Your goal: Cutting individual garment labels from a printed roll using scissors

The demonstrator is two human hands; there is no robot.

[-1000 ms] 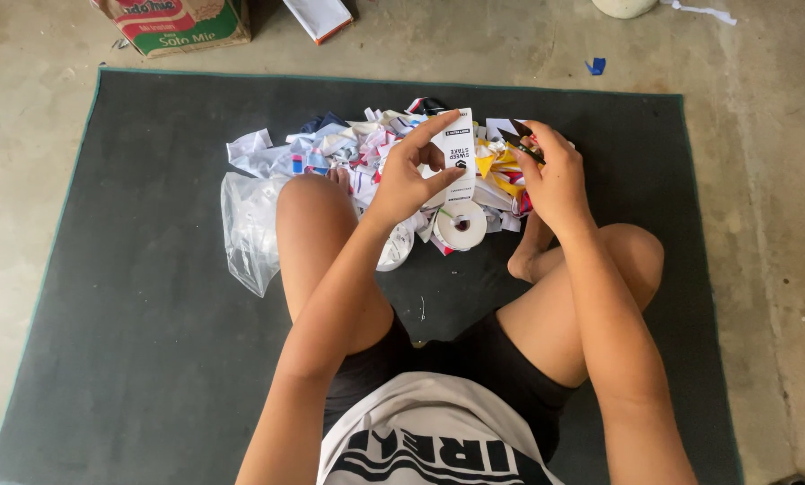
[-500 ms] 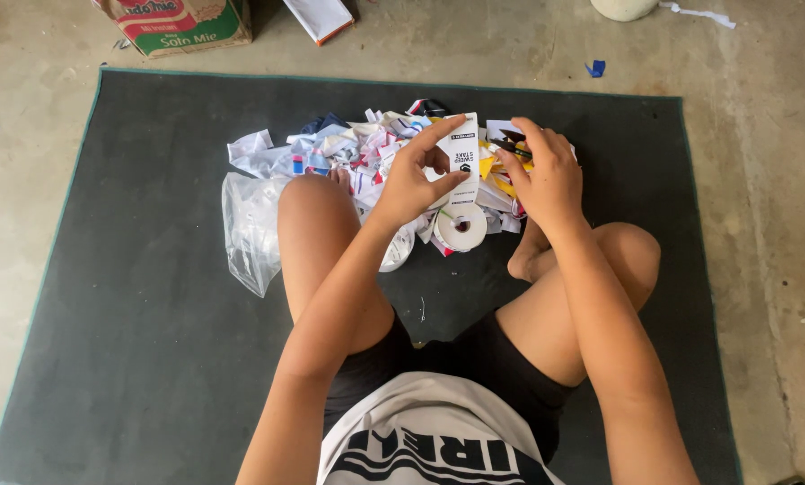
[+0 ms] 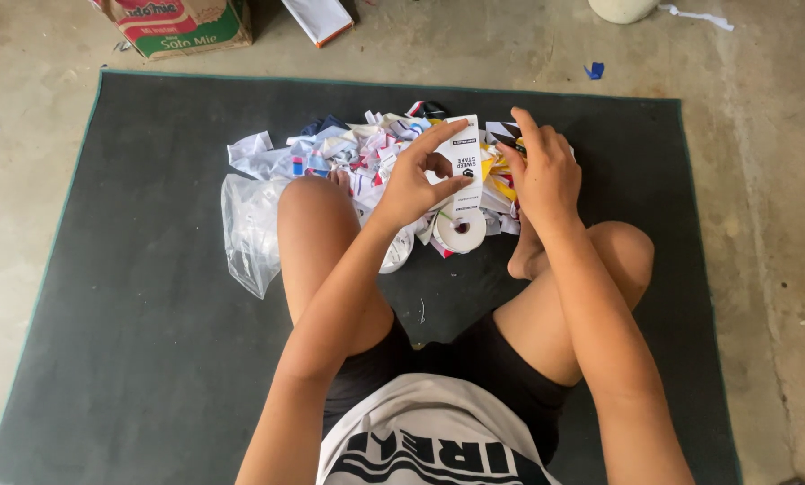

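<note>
I sit cross-legged on a dark mat point(image 3: 133, 359). My left hand point(image 3: 416, 180) pinches a narrow white printed paper strip point(image 3: 467, 162) between thumb and fingers, holding it upright above a heap of torn coloured paper scraps point(image 3: 357, 153). My right hand point(image 3: 541, 171) hovers just right of the strip, fingers curled over yellow scraps, with its fingertips close to the strip's edge; whether it grips anything is hidden. A white tape roll point(image 3: 461, 229) lies under the strip, in front of my hands.
A clear plastic bag point(image 3: 250, 229) lies left of my left knee. At the top, off the mat, stand a cardboard box point(image 3: 178, 22), a white packet point(image 3: 317, 18) and a pale round object point(image 3: 622, 7). A blue scrap point(image 3: 593, 70) lies on the concrete floor.
My right hand has moved left and up, closer to the paper strip. My left hand keeps the strip, shifted slightly.
</note>
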